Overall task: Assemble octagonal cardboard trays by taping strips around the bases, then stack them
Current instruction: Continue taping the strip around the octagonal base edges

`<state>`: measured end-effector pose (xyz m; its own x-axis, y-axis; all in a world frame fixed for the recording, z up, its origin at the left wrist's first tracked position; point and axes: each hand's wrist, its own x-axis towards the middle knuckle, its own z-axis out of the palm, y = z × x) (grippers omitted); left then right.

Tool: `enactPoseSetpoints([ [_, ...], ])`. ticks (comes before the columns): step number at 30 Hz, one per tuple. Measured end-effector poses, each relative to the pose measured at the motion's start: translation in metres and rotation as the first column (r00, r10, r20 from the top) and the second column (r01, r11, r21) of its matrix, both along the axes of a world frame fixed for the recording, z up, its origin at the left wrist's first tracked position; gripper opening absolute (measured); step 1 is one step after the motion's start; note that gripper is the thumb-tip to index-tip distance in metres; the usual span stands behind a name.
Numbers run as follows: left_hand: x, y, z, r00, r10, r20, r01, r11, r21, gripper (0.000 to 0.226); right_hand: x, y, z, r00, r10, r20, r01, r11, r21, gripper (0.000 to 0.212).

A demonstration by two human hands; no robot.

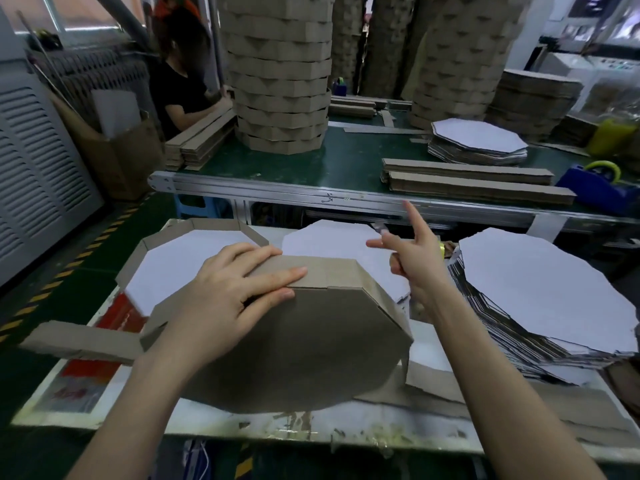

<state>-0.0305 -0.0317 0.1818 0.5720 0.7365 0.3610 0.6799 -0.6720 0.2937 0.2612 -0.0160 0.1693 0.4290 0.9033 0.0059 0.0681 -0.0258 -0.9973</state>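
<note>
An octagonal base [311,348] stands tilted on the work table [398,434], brown side toward me. A cardboard strip [332,271] wraps its upper edges, and the strip's loose end [79,344] trails off to the left. My left hand [225,299] presses flat on the strip at the top edge, fingers straight. My right hand [412,258] is raised beside the base with the index finger pointing up. It seems to pinch a small piece of clear tape [380,231] at its fingertips. A finished tray [214,225] lies behind, white inside up.
A thick stack of white octagonal bases [540,289] lies at the right. On the green table [346,161] beyond are tall tray stacks [280,81], bundles of strips [467,181] and a blue tape dispenser [595,185]. Another person [180,84] works at the far left.
</note>
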Motion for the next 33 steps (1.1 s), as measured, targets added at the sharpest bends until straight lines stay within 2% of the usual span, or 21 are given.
enactPoseSetpoints([
  [2,-0.015,-0.001,-0.004,1.000,-0.018,0.006,0.018,1.000,-0.013,0.042,-0.027,-0.014,0.032,0.999,0.029,-0.025,-0.027,0.997,0.066,0.043],
  [4,-0.028,-0.004,-0.007,0.999,-0.022,0.030,0.022,1.000,-0.011,0.044,-0.055,-0.032,0.057,0.989,0.086,-0.117,-0.071,0.990,0.126,0.022],
  [6,-0.033,-0.010,-0.009,0.998,-0.019,0.067,0.016,0.999,0.041,0.045,-0.084,-0.049,0.073,0.967,0.164,-0.192,-0.136,0.979,0.154,0.012],
  [8,-0.032,-0.016,-0.010,0.990,0.001,0.141,-0.011,0.998,0.066,0.040,-0.113,-0.065,0.077,0.935,0.233,-0.266,-0.195,0.967,0.163,0.019],
  [10,-0.034,-0.020,-0.010,0.979,0.017,0.201,-0.019,1.000,0.006,0.042,-0.138,-0.078,0.073,0.913,0.272,-0.304,-0.237,0.960,0.149,0.021],
  [14,-0.042,-0.021,-0.010,0.976,-0.012,0.218,0.028,0.997,-0.071,0.048,-0.169,-0.098,0.051,0.919,0.224,-0.325,-0.212,0.975,0.071,0.021],
  [18,-0.045,-0.028,-0.010,0.980,-0.038,0.195,0.050,0.997,-0.057,0.047,-0.182,-0.115,0.033,0.927,0.168,-0.337,-0.168,0.985,0.028,0.021],
  [22,-0.047,-0.032,-0.007,0.977,-0.106,0.184,0.102,0.994,0.030,0.045,-0.187,-0.122,0.027,0.940,0.109,-0.323,-0.107,0.994,0.025,0.026],
  [28,-0.049,-0.034,-0.004,0.993,-0.116,-0.002,0.116,0.993,0.034,0.048,-0.189,-0.128,0.025,0.946,0.102,-0.309,-0.095,0.995,0.039,0.024],
  [33,-0.050,-0.034,-0.004,0.995,-0.092,-0.036,0.093,0.995,0.018,0.048,-0.187,-0.130,0.020,0.945,0.132,-0.298,-0.125,0.991,0.043,0.023],
])
